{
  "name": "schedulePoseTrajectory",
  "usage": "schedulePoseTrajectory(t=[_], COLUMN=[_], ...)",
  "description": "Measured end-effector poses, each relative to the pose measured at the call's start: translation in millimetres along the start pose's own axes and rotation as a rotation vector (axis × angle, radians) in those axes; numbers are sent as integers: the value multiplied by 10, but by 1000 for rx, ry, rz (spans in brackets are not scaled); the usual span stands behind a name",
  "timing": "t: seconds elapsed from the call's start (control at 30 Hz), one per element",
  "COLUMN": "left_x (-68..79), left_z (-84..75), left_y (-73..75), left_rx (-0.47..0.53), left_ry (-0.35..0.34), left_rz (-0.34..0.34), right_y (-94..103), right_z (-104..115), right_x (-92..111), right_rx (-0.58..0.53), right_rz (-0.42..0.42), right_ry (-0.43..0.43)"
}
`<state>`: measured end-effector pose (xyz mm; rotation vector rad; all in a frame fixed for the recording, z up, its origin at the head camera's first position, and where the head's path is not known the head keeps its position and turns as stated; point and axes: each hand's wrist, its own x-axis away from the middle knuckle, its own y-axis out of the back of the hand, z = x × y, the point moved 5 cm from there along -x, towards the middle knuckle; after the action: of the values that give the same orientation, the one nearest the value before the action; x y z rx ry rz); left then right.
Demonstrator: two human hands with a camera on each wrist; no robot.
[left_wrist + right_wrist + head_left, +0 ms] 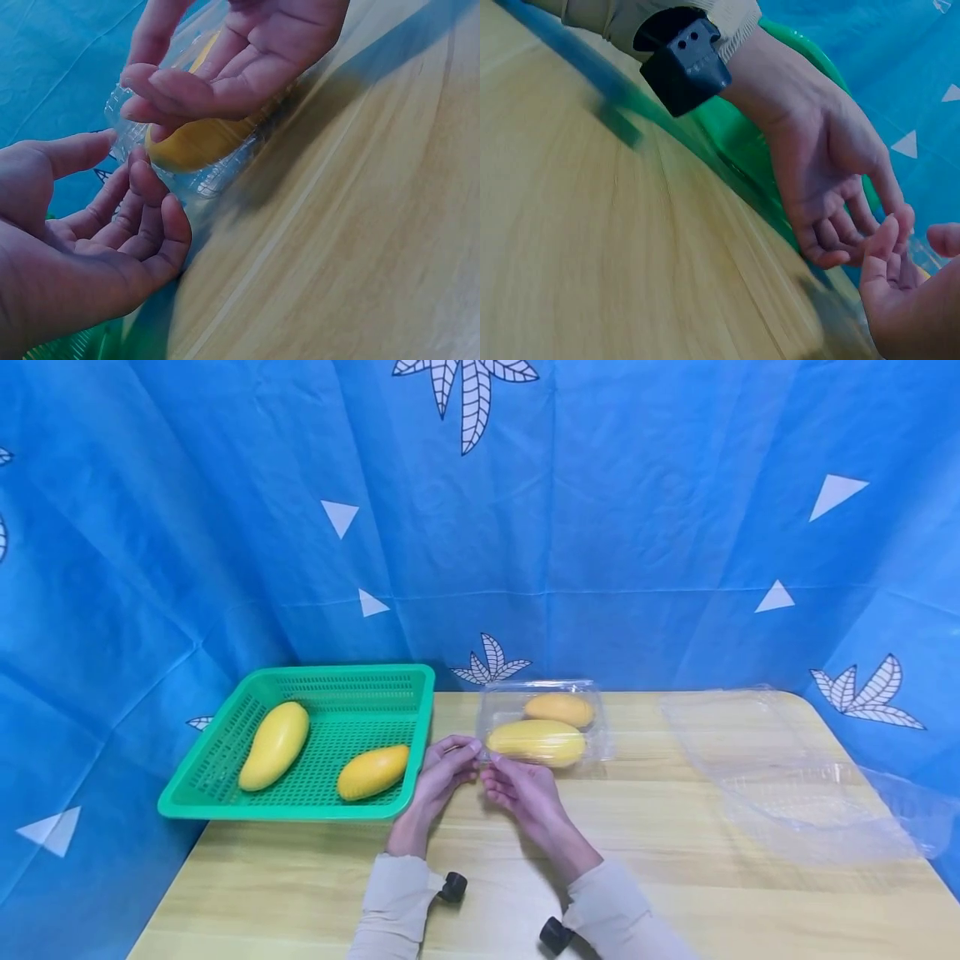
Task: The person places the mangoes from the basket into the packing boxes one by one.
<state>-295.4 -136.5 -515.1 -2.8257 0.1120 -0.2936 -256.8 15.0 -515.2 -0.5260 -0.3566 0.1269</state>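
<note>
A clear plastic clamshell box [604,745] lies mid-table with two yellow mangoes inside, a long one [536,742] in front and a rounder one [559,709] behind. Both hands meet at its near left corner. My left hand [463,752] has loosely curled fingers and a straight thumb beside the box's corner [210,178]. My right hand [492,770] hovers over that same corner with relaxed fingers [154,94], above the mango [196,144]. Neither hand plainly grips the plastic. In the right wrist view the left hand [821,176] and right fingertips [885,236] nearly touch.
A green mesh basket [300,814] at the table's left holds two more mangoes [274,745] [372,772]. Several empty clear plastic boxes [810,802] lie at the right. The wooden table [675,885] is backed by a blue patterned cloth.
</note>
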Motion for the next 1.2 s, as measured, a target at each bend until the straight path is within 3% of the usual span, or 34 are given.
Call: schedulePoseTrajectory(t=[0.37, 0.67, 1.2], left_x=[24, 44, 19], left_z=[5, -45, -42], left_y=[-96, -102, -69], left_rx=[-68, -168, -174], left_ry=[3, -29, -68], left_rz=[-32, -106, -162], right_y=[30, 15, 10], right_z=[-12, -4, -24], right_x=[-2, -5, -43], right_rx=[-48, -17, -23], right_rz=[-63, -90, -93], right_ry=[-1, 22, 8])
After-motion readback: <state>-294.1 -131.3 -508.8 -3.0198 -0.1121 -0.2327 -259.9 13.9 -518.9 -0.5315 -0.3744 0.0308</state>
